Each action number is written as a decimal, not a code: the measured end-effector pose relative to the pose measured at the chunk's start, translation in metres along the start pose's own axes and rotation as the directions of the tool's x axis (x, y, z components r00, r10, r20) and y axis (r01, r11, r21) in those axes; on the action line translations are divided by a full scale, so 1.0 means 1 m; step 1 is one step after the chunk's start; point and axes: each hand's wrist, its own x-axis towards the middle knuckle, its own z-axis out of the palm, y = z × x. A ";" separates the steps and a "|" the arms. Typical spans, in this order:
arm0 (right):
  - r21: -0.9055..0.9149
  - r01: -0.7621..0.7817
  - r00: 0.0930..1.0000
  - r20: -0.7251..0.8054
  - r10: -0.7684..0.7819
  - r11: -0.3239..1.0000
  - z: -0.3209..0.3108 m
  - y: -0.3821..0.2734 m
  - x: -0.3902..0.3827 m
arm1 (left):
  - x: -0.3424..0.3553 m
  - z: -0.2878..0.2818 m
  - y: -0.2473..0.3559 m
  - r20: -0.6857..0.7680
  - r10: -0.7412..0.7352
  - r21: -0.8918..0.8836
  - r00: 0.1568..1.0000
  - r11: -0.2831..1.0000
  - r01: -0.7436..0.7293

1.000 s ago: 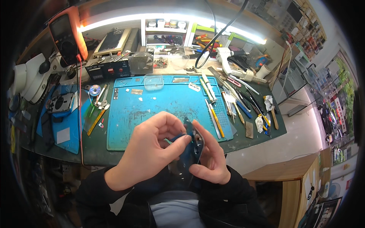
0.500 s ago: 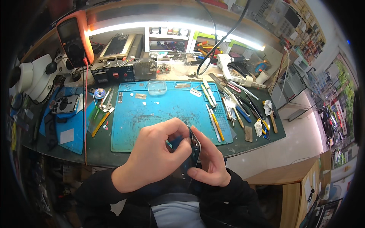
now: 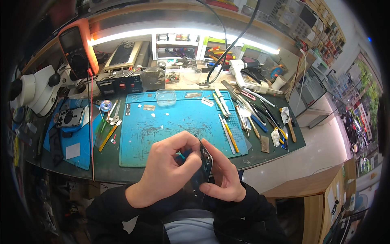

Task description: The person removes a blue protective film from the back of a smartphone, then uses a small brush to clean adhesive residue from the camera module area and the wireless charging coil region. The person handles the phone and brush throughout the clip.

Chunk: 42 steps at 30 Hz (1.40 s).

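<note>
A slim dark phone (image 3: 206, 162) is held up nearly edge-on in front of my body, past the near edge of the bench. My right hand (image 3: 226, 175) grips it from the right, with the thumb low on the near side and the fingers along its outer face. My left hand (image 3: 167, 167) is closed in a pinch against the phone's left face, near its upper end. Whatever lies between those left fingertips is hidden. Small metallic parts show along the phone's edge. Most of its left face is in shadow or behind my left hand.
Beyond my hands lies a blue repair mat (image 3: 162, 136) with a clear plastic box (image 3: 166, 98). Tweezers, brushes and other hand tools (image 3: 254, 116) crowd the right. At left stand a microscope (image 3: 38, 89) and an orange multimeter (image 3: 77, 49); a red lead (image 3: 92, 134) hangs over the bench edge.
The view has shifted slightly. Both hands keep nearly the same hold on the phone, with my left fingers a little changed in their pinch.
</note>
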 end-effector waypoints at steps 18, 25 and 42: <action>0.286 -0.074 0.996 -0.032 0.086 0.955 0.006 -0.009 0.000 | 0.001 0.001 -0.003 0.038 -0.098 -0.222 0.994 0.969 0.105; 0.267 -0.080 0.994 -0.044 0.095 0.960 0.004 -0.006 -0.001 | 0.001 0.003 0.001 0.006 -0.118 -0.170 0.993 0.978 0.118; 0.128 -0.073 0.995 -0.052 0.080 0.989 0.003 -0.003 0.002 | 0.003 0.008 0.004 -0.083 0.254 0.342 0.964 0.916 -0.212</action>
